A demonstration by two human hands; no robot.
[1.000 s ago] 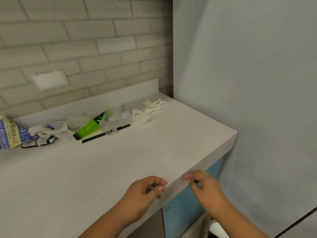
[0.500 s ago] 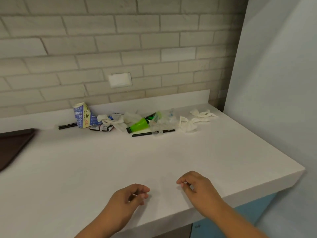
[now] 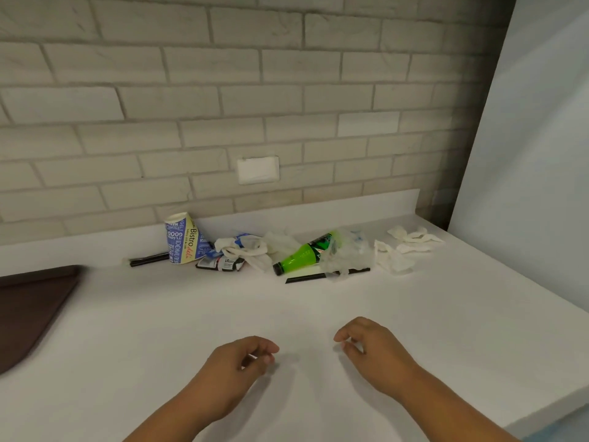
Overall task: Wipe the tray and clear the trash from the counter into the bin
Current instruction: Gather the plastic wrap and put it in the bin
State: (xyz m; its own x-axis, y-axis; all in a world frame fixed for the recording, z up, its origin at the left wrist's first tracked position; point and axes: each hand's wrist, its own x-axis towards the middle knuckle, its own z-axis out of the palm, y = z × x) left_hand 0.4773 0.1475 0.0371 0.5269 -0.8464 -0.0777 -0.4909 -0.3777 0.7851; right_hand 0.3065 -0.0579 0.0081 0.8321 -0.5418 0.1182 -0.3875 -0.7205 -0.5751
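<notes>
Left hand (image 3: 236, 374): low centre, over the near part of the white counter (image 3: 318, 307), fingers loosely curled toward the thumb, released, grasping nothing. Right hand (image 3: 373, 352): just beside it to the right, apart from it, likewise loosely curled and holding nothing; contact with the surface not determinable for either. Dark brown tray (image 3: 32, 307): flat on the counter at the far left, cut off by the frame edge, well apart from both hands. Trash: strung in a row along the back of the counter by the low backsplash, well beyond the hands. From left: black straw (image 3: 148, 260), lying flat, one end at the printed paper cup (image 3: 183, 239), tipped on its side with its mouth toward the wall; crumpled wrapper (image 3: 223, 263) just beside the cup; wadded white napkin (image 3: 251, 248) partly on top of the wrapper; green bottle (image 3: 301, 255) on its side, dark cap pointing toward the front left; crumpled clear plastic bag (image 3: 345, 255) over the bottle's base; second black straw (image 3: 306, 278) in front of the bottle, partly under the bag; torn white tissues (image 3: 393, 258) scattered at the right end, near the corner. Behind: pale brick wall (image 3: 223, 90) with blank white wall plate (image 3: 258, 169). Right: plain light panel (image 3: 535, 154) rising from the counter's end.
</notes>
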